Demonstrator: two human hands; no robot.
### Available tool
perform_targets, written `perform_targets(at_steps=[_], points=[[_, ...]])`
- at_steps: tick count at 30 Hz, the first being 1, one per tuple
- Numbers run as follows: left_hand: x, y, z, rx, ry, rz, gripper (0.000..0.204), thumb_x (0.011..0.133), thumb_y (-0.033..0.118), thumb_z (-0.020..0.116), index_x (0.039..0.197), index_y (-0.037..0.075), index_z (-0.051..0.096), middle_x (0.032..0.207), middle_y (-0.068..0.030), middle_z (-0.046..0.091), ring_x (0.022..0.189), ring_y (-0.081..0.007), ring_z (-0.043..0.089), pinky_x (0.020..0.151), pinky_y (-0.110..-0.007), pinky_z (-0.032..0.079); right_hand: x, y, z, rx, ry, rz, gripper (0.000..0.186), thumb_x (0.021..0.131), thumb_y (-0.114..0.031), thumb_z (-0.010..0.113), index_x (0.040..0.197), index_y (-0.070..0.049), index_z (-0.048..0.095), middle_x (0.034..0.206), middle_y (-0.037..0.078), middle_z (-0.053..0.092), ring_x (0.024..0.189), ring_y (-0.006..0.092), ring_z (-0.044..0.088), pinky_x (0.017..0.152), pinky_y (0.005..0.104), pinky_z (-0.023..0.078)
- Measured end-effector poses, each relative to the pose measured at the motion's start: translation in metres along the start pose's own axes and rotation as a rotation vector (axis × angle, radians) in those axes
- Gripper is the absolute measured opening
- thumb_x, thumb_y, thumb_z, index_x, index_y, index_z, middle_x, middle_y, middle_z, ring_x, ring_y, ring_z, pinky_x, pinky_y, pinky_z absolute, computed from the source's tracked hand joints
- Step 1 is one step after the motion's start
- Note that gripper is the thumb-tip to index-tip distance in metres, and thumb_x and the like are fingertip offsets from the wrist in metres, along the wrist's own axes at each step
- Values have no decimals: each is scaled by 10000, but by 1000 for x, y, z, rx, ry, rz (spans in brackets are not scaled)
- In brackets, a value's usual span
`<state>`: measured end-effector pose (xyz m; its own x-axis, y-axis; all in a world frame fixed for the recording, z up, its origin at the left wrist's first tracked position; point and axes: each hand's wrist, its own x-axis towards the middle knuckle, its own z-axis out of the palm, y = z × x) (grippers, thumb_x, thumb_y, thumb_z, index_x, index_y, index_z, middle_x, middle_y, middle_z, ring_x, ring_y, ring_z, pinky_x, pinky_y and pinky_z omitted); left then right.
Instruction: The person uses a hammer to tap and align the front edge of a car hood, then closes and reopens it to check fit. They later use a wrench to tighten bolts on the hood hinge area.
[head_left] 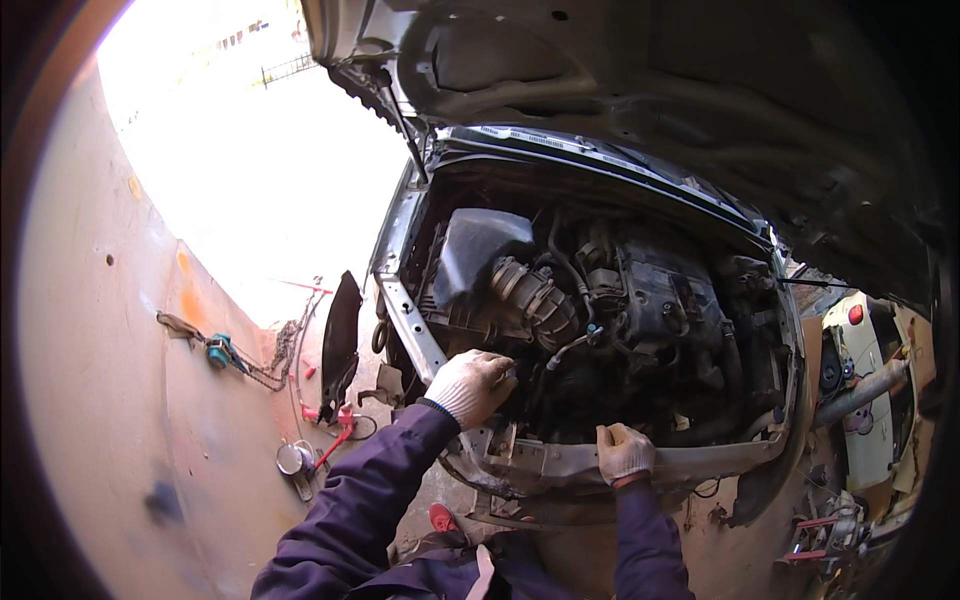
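In a white knit work glove, my left hand (472, 389) reaches over the front left corner of a car's engine bay. Its fingers are bent together at the tips; whatever they hold is too dark to make out. My right hand (625, 454), gloved too, is closed over the metal front crossmember (710, 461) of the car. Beyond my hands are the black air filter housing (484, 245), a ribbed intake hose (535, 300) and the engine cover (670, 290). A thin metal pipe (570, 346) lies between the hose and the crossmember.
The raised hood (640, 90) hangs overhead, held by a strut (403, 125). On the left floor are a chain hoist (220, 350), a red tool (340, 430) and a round metal can (292, 459). A pale car body panel (865, 400) and metal parts (825, 535) lie at right.
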<state>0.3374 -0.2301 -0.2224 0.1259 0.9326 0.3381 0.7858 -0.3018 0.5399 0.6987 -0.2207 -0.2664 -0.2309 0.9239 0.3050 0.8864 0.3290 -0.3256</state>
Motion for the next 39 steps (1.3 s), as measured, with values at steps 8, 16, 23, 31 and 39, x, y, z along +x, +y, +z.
perform_targets(at_steps=[8,16,23,31,39], points=[[37,-15,38,236,-221,-325,547,1102,487,644,1274,-24,738,1228,-248,781,1194,-452,729,1035,-540,599,0,2,4,68,99,-24,238,942,-258,839,793,-101,742,797,139,765,780,391,750,743,532,586],[38,-15,35,221,-256,-319,514,1132,494,590,1247,19,749,1257,-246,779,1210,-422,747,1047,-530,606,-1,4,7,93,138,-18,220,936,-248,850,802,-111,741,782,126,761,765,376,749,742,513,587],[40,-13,33,223,-268,-326,478,1110,472,617,1217,28,758,1242,-244,782,1198,-424,750,1040,-533,609,1,5,7,111,158,-12,194,935,-221,848,820,-104,744,795,147,768,761,394,754,725,516,594],[39,-12,34,206,-236,-315,405,1081,404,643,1163,22,750,1184,-246,773,1156,-434,741,1004,-542,611,1,5,4,115,154,-16,189,937,-220,844,826,-103,745,800,146,770,775,396,757,728,517,595],[37,-15,35,224,-270,-326,483,1118,469,613,1231,21,754,1250,-254,775,1200,-419,751,1041,-524,611,-1,9,9,97,153,-9,200,937,-243,840,819,-112,747,800,124,771,774,381,751,746,516,584]])
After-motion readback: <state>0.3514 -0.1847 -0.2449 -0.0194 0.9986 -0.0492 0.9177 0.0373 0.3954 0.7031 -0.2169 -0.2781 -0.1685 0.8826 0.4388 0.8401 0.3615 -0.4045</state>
